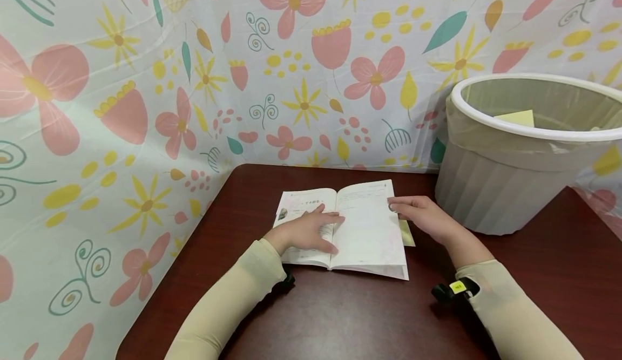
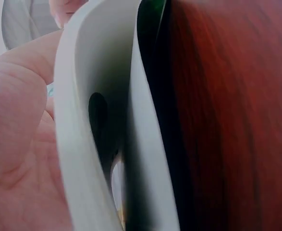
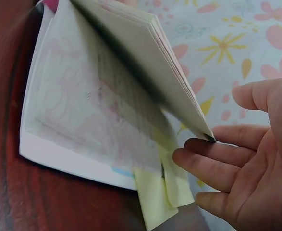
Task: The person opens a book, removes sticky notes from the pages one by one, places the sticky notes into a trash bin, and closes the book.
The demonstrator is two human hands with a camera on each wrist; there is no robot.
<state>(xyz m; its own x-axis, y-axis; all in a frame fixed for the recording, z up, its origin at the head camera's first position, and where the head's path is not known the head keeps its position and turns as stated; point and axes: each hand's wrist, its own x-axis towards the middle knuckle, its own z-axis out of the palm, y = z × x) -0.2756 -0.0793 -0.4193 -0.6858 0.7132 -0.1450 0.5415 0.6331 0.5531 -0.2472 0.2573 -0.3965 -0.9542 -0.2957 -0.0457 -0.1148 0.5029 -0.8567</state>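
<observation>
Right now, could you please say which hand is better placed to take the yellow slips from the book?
Probably the right hand: its fingers touch the book beside the slips, while the left hand rests farther from them.

Place: indoor room, home or office unclear | flowered curtain (image 1: 301, 106) beyond left hand (image 1: 307, 233) | brown wooden table (image 1: 369, 317) beneath it | bag-lined bin (image 1: 500, 182) near right hand (image 1: 427, 214), rightward

Book (image 1: 362, 236) in head and wrist views
</observation>
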